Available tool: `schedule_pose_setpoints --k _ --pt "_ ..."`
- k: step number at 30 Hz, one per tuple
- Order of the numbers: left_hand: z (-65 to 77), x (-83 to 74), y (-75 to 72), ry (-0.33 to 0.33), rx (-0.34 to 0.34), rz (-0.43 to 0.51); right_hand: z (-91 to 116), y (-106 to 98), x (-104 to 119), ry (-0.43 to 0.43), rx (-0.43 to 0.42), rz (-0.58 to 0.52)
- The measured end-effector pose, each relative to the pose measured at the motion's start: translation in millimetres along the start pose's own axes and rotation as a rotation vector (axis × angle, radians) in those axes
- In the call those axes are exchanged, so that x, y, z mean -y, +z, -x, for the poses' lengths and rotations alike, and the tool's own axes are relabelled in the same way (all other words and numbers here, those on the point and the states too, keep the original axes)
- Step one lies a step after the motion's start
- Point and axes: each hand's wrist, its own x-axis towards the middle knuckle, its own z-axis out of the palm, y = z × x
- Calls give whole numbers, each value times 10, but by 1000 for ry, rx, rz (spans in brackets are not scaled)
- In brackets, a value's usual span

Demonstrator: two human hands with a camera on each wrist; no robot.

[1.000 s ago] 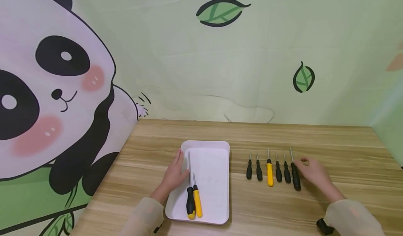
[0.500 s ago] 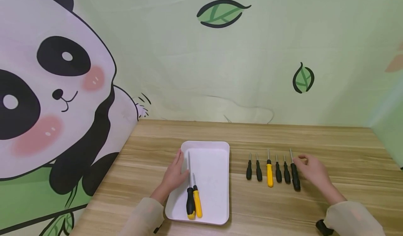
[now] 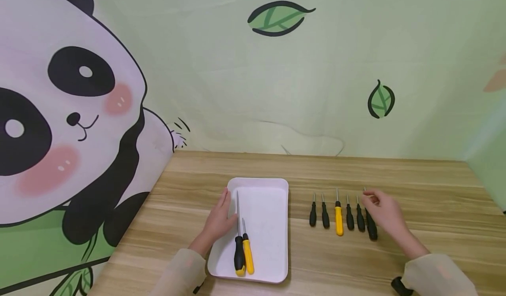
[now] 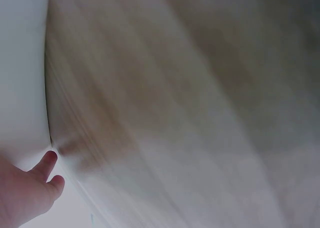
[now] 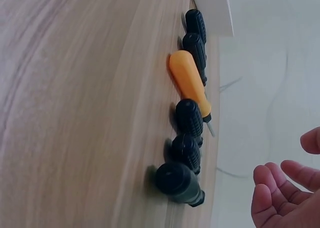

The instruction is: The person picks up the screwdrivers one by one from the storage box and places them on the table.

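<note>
Left hand [image 3: 216, 220]: fingers extended, laid along left edge of white tray [image 3: 266, 225], nothing gripped. Right hand [image 3: 385, 209]: loosely bent, thumb apart, nothing held; over large black screwdriver [image 3: 371, 231], rightmost in row of six screwdrivers [image 3: 338, 221] between tray and right edge of table [image 3: 324, 261]. By tray's near left corner, inside: black-and-yellow screwdriver [image 3: 239, 252], yellow screwdriver [image 3: 248, 254].

Glows soft and even across the head view, streaks pale down the wall [image 3: 490, 155] at far right, throws faint shadow right of the tray [image 3: 270, 230]. Left wrist: dim, hazy, smeared over the table [image 4: 175, 88], darkest upper right. Right wrist: sharper, softly shadowed left of the yellow screwdriver [image 5: 188, 78].
</note>
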Motion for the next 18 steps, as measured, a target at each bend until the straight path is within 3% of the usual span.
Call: schedule_pose_setpoints --k 7,18 --pt "-2 11 14 -14 4 -1 25 27 112 -39 -45 0" --pt "-3 13 16 2 -8 -7 38 86 214 -85 -24 -26"
